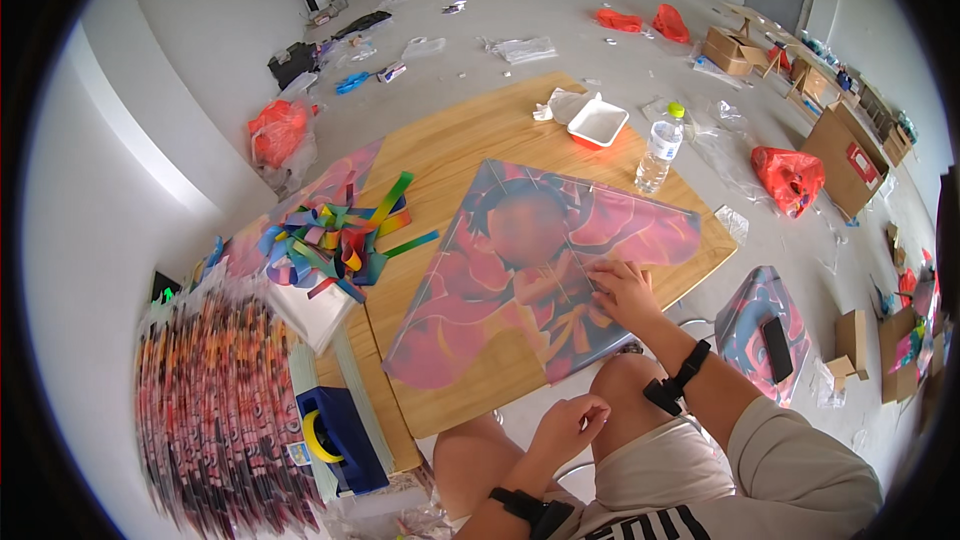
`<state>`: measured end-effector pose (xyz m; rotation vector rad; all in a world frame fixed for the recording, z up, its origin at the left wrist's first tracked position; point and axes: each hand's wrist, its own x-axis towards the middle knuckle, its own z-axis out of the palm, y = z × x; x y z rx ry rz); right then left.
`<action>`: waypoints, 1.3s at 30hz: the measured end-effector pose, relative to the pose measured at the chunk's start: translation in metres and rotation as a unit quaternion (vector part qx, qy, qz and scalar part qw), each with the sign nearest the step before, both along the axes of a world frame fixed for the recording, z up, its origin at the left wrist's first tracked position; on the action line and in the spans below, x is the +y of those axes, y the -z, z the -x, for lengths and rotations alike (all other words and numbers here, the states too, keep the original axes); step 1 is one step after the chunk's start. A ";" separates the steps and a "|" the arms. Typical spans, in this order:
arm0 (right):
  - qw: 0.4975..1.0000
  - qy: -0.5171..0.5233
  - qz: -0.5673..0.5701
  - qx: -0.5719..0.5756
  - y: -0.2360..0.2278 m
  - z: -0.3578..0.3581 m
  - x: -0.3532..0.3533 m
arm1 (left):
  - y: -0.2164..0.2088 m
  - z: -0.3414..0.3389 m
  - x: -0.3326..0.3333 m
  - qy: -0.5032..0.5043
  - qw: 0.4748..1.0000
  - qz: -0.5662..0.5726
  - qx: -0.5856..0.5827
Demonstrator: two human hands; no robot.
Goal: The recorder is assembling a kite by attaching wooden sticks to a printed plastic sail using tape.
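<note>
A kite (535,285) printed with a pink and dark cartoon figure lies spread on the wooden table (425,410), thin rods running along it. My right hand (622,292) rests on the kite's right part, fingers stretched out over the sheet. Above my lap, just off the table's near edge, my left hand (568,427) is closed with its fingers curled in. Whatever it may hold is hidden. Left of the kite sits a heap of rainbow-coloured ribbon strips (335,240).
A water bottle (660,152) and a white-and-red food tray (598,124) stand at the table's far side. Bagged printed sheets (225,410) and a blue tape dispenser (342,440) are at left. A phone (776,348) lies on a printed seat at right.
</note>
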<state>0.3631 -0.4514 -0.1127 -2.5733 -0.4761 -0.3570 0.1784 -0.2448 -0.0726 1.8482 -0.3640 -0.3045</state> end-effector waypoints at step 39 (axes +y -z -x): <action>0.999 0.007 -0.041 -0.027 0.015 -0.001 -0.008 | 0.011 0.002 0.002 -0.004 1.000 -0.009 -0.005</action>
